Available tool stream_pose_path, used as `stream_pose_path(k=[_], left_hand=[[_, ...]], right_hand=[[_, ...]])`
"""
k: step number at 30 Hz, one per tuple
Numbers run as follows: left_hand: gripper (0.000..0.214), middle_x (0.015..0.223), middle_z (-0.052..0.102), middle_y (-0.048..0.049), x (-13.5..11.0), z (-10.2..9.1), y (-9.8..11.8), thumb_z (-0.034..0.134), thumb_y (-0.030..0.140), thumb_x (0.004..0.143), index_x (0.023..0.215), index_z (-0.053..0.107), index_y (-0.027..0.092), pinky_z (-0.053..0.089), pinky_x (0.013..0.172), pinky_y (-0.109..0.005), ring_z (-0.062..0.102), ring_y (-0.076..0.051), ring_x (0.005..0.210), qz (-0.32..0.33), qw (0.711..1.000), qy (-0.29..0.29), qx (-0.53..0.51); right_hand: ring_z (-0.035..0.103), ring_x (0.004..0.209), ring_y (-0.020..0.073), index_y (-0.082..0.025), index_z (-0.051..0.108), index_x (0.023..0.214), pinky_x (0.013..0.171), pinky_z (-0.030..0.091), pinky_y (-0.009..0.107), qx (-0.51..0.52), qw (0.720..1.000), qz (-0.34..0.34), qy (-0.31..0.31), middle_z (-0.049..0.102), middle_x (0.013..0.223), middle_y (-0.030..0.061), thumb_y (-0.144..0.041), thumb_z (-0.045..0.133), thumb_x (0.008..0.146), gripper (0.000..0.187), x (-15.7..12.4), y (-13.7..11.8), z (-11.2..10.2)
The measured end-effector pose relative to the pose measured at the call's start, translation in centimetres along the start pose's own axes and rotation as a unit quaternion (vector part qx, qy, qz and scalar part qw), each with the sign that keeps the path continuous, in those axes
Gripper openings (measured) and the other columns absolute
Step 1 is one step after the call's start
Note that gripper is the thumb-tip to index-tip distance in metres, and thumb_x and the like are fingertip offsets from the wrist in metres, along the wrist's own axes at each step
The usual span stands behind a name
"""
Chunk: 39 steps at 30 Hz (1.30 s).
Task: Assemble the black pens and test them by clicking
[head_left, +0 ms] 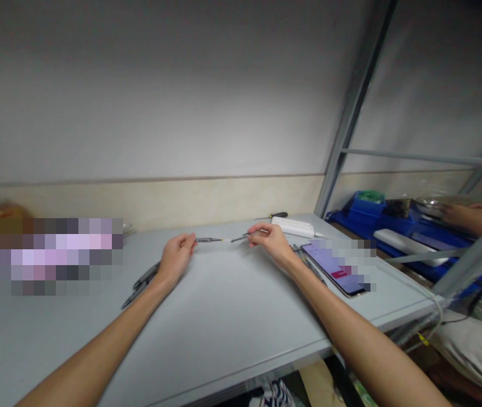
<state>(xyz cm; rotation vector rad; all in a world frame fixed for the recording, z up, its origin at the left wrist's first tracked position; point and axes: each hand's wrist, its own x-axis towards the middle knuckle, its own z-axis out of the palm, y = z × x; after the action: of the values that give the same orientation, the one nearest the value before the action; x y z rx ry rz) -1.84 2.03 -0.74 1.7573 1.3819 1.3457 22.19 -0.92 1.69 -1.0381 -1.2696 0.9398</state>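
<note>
Above the grey tabletop (224, 305), my left hand (178, 254) pinches a slim grey pen (209, 240) whose pale, thin end points to the right. Facing it, my right hand (271, 242) is closed on a thin dark grey rod (241, 237), its tip close to the pen's end. Whether the two tips touch, I cannot tell. Several grey pens (141, 285) lie beside my left wrist, partly behind it. More slim grey pens (315, 268) rest just right of my right forearm, some hidden by it.
A lit phone (334, 268) lies on the right, with a white power strip (294, 227) and a screwdriver (278, 215) behind. At left are a blurred-out item (63, 249) and a bottle of amber liquid (1, 217). Beyond the metal post (357, 107), another person's hands (469, 217) show near blue trays (365, 209).
</note>
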Motion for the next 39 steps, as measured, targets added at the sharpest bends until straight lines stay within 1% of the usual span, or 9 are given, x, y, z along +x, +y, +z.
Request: stream_pose_path(k=[5,12,14,18,21,26,31,36,39], left_hand=[[0.037,0.047,0.046,0.0031,0.2,0.0,-0.2,0.046,0.048,0.076,0.053,0.049,0.018,0.029,0.050,-0.024,0.041,-0.012,0.047,-0.017,1.000,0.001,-0.012],[0.036,0.047,0.046,0.0023,0.1,0.1,0.1,0.048,0.047,0.074,0.054,0.050,0.017,0.029,0.049,-0.024,0.040,-0.011,0.047,-0.052,0.996,0.001,-0.070],[0.036,0.046,0.044,0.0029,0.0,0.2,0.3,0.049,0.047,0.073,0.054,0.050,0.017,0.029,0.048,-0.024,0.039,-0.011,0.046,-0.055,0.996,-0.018,-0.070],[0.035,0.044,0.043,0.0041,-0.7,0.5,1.0,0.049,0.048,0.072,0.052,0.049,0.018,0.027,0.048,-0.024,0.038,-0.011,0.044,-0.055,0.994,-0.091,-0.029],[0.034,0.043,0.042,0.0042,-1.3,0.7,1.7,0.049,0.046,0.072,0.050,0.048,0.019,0.024,0.048,-0.024,0.036,-0.011,0.044,-0.032,0.989,-0.141,0.014],[0.025,0.047,0.047,0.0032,-2.1,0.7,2.6,0.053,0.035,0.069,0.050,0.052,0.020,0.024,0.051,-0.023,0.040,-0.013,0.050,0.036,0.979,-0.186,0.076],[0.019,0.051,0.046,0.0023,-2.6,0.2,3.1,0.047,0.027,0.072,0.055,0.053,0.020,0.025,0.053,-0.024,0.041,-0.014,0.053,0.094,0.938,-0.286,0.170],[0.010,0.070,0.053,-0.0015,-2.4,0.0,2.8,0.050,0.026,0.070,0.074,0.057,0.020,0.033,0.064,-0.027,0.047,-0.017,0.067,0.155,0.915,-0.293,0.231],[0.014,0.078,0.055,-0.0040,-1.9,-0.5,2.5,0.049,0.023,0.071,0.082,0.056,0.019,0.036,0.070,-0.029,0.049,-0.019,0.075,0.169,0.913,-0.235,0.288]], right_hand=[[0.054,0.048,0.0102,-0.014,0.063,0.067,0.057,0.044,0.025,0.036,0.999,0.018,0.002,0.060,0.051,-0.0020,-0.018,0.069,0.052,0.017,0.0,-0.1,0.1],[0.056,0.051,0.0101,-0.014,0.062,0.066,0.059,0.046,0.025,0.125,0.990,0.058,0.011,0.061,0.055,-0.0011,-0.016,0.071,0.050,0.019,0.3,0.0,-0.2],[0.056,0.052,0.0103,-0.014,0.062,0.066,0.059,0.047,0.025,0.142,0.987,0.068,0.022,0.061,0.056,-0.0008,-0.017,0.072,0.050,0.019,0.4,0.0,-0.4],[0.057,0.052,0.0099,-0.014,0.063,0.066,0.055,0.047,0.023,0.147,0.985,0.082,0.049,0.061,0.058,0.0000,-0.019,0.072,0.052,0.017,0.6,0.0,-0.7],[0.056,0.050,0.0095,-0.014,0.063,0.065,0.052,0.048,0.022,0.133,0.986,0.091,0.046,0.062,0.059,0.0015,-0.022,0.071,0.057,0.014,0.6,0.0,-0.8],[0.056,0.047,0.0086,-0.014,0.062,0.066,0.048,0.048,0.020,0.127,0.984,0.116,0.037,0.064,0.059,0.0027,-0.023,0.070,0.064,0.012,0.5,-0.2,-0.6],[0.057,0.047,0.0081,-0.014,0.061,0.067,0.048,0.049,0.018,0.177,0.972,0.153,0.009,0.065,0.062,0.0031,-0.019,0.067,0.068,0.008,0.4,-0.3,-0.6],[0.059,0.051,0.0092,-0.015,0.061,0.069,0.051,0.051,0.018,0.255,0.949,0.187,-0.013,0.066,0.066,0.0040,-0.019,0.064,0.072,0.006,0.7,0.3,-1.0],[0.060,0.055,0.0102,-0.016,0.061,0.068,0.054,0.052,0.020,0.270,0.944,0.190,-0.017,0.067,0.067,0.0043,-0.017,0.064,0.071,0.005,0.8,0.5,-1.0]])
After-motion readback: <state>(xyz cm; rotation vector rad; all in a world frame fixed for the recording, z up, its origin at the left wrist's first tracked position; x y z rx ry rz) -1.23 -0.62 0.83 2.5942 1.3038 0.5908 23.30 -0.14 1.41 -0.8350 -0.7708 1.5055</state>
